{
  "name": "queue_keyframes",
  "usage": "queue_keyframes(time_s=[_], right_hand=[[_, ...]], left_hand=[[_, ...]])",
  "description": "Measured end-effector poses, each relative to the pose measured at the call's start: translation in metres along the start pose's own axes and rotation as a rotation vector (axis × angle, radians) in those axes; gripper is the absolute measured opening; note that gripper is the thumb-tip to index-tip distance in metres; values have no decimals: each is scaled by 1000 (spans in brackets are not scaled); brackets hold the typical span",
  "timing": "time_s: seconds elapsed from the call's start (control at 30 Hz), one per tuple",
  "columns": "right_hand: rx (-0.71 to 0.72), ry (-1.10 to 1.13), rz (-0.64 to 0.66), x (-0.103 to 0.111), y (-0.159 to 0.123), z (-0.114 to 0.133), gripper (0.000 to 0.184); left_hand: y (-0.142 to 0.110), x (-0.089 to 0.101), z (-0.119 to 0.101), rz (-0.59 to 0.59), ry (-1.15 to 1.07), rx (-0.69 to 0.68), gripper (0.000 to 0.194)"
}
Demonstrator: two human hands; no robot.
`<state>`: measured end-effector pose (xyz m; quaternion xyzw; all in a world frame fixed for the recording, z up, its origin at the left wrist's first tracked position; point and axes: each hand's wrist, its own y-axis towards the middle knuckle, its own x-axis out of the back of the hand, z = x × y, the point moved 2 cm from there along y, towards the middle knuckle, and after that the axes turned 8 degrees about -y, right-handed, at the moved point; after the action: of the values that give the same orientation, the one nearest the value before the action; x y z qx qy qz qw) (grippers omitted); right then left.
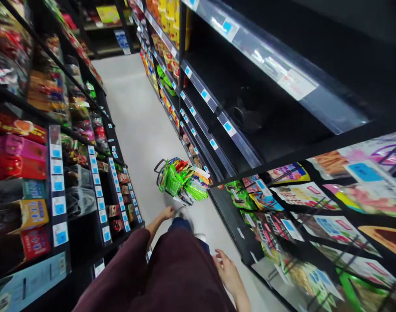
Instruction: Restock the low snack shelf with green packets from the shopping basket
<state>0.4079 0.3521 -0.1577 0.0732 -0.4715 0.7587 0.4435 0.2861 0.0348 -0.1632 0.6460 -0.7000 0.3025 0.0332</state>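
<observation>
In the head view, a shopping basket with a dark handle (pixel 159 166) stands on the floor just ahead of my feet. It is heaped with snack packets (pixel 185 182), many of them bright green. My left hand (pixel 167 212) hangs a little short of the basket, apart from it, its fingers curled in and nothing seen in them. Lower right, my right hand (pixel 228 273) hangs beside my body with the fingers loosely apart, holding nothing. Nearest to it is the lower part of the right-hand rack, which it does not touch.
Shelves of packaged food (pixel 35 199) line the aisle on the left. On the right stand dark shelves with price-tag rails (pixel 214 143) and hanging snack bags (pixel 331 229). The pale floor (pixel 133 108) runs ahead to another shelf (pixel 103 34) at the far end.
</observation>
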Motion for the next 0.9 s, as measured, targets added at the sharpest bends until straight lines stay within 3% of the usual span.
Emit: queue_keyframes(time_s=[0.1,0.2,0.33,0.5,0.67,0.9], right_hand=[[-68,-51,16,10,-5,-15,64],[-118,-61,16,16,-6,-23,65],[-161,-40,-9,14,-5,-24,64],[-236,31,-28,-1,-11,-19,62],[-307,119,-29,-21,-24,-19,64],[-364,180,-60,-37,-27,-31,58]], left_hand=[[35,-11,57,93,93,215,23],[81,-17,88,87,154,258,29],[144,-23,99,77,234,235,52],[206,-31,105,101,339,247,51],[237,-45,116,169,447,300,39],[238,-57,115,201,514,304,30]])
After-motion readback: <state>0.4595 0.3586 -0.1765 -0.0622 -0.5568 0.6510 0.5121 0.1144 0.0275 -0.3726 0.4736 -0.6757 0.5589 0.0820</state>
